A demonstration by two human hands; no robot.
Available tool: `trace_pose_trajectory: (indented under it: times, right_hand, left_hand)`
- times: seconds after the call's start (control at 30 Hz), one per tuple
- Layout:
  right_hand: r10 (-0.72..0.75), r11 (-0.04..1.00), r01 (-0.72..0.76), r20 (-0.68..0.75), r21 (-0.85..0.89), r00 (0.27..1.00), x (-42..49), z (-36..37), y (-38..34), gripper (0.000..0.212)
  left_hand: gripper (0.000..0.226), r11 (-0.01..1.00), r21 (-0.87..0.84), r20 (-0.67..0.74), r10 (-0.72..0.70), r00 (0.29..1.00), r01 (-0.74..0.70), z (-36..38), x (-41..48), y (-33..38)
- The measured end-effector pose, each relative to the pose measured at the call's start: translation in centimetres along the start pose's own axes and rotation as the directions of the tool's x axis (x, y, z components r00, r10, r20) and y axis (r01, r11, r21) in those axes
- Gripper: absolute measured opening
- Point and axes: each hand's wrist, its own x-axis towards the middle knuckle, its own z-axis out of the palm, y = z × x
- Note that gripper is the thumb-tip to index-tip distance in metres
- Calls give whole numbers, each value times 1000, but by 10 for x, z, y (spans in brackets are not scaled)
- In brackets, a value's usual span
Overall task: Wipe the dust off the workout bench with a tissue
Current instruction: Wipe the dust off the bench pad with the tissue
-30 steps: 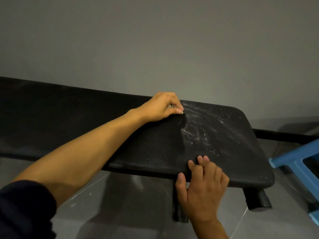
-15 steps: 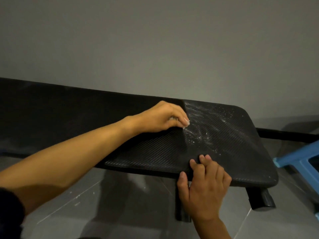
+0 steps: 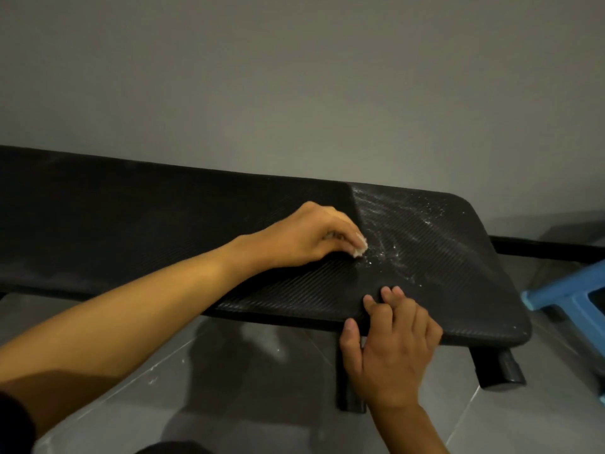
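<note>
A long black workout bench (image 3: 465, 290) with a ribbed pad runs across the view along the wall. White dust (image 3: 396, 234) streaks its right end. My left hand (image 3: 314, 237) lies on the pad just left of the dust, fingers curled round a small wad of white tissue (image 3: 131, 251)... the tissue (image 3: 458, 251) peeks out at the fingertips and touches the pad. My right hand (image 3: 393, 345) grips the near edge of the bench, fingers on top and thumb on the side.
A grey wall stands right behind the bench. A blue plastic stool (image 3: 569, 299) is at the right edge. Black bench legs (image 3: 497, 368) reach down to the grey tiled floor (image 3: 229, 388).
My left hand has slid with the tissue from the far edge of the pad toward me, over the dust's left border. My right hand has stayed on the near edge.
</note>
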Motion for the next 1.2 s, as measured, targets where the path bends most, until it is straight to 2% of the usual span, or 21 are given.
trace_pose_trajectory:
  times: [0.1, 0.27, 0.33, 0.37, 0.43, 0.5, 0.57, 0.7, 0.8, 0.9, 0.97, 1.1, 1.2]
  right_hand:
    - [-3, 1000, 3, 5, 0, 1000, 1, -2, -1, 38]
    - [-11, 1000, 11, -21, -5, 1000, 1, -1, -1, 37]
    - [-5, 1000, 5, -18, -4, 1000, 1, -1, -1, 37]
    - [-3, 1000, 3, -15, 0, 1000, 1, -1, -2, 38]
    - [0, 1000, 0, -8, 6, 1000, 1, -2, -2, 38]
    - [2, 1000, -2, -4, 8, 1000, 1, -1, -2, 37]
    - [3, 1000, -3, -7, 10, 1000, 0, -1, -2, 37]
    - [-7, 1000, 7, -25, 6, 1000, 0, -1, -1, 38]
    - [-17, 1000, 17, -42, 4, 999, 1, 2, -1, 36]
    - [-21, 1000, 21, -40, 13, 999, 1, 1, -3, 36]
    - [-20, 1000, 21, -36, 15, 999, 0, 0, -2, 36]
    - [-21, 1000, 21, -36, 13, 999, 0, -1, -2, 35]
    - [-8, 1000, 9, -27, 24, 1000, 0, -1, -2, 36]
  left_hand:
    - [17, 998, 65, -104, -13, 994, 20, 3, 10, -5]
    - [18, 999, -5, 43, 35, 998, -35, 13, -16, 23]
    - [17, 999, 25, -2, 37, 999, -37, 10, -15, 18]
    - [16, 997, 71, -61, 19, 998, -15, 7, -9, 11]
    - [16, 981, 153, -189, -89, 978, 119, -1, 8, -8]
    - [17, 951, 167, -231, -218, 948, 260, -5, 22, -17]
    - [15, 950, 171, -172, -232, 957, 261, -3, 22, -10]
    - [15, 991, 77, 23, -113, 993, 111, -5, -12, 17]
    - [18, 990, 30, -33, -135, 990, 136, -4, -15, 12]
    - [20, 977, 68, -93, -194, 977, 200, -3, -3, 5]
    - [19, 987, 57, -21, -151, 988, 152, 0, -7, 13]
    - [20, 997, -67, 163, -10, 987, 22, 4, -42, 47]
    - [21, 995, -93, 139, -7, 990, 20, 6, -53, 47]
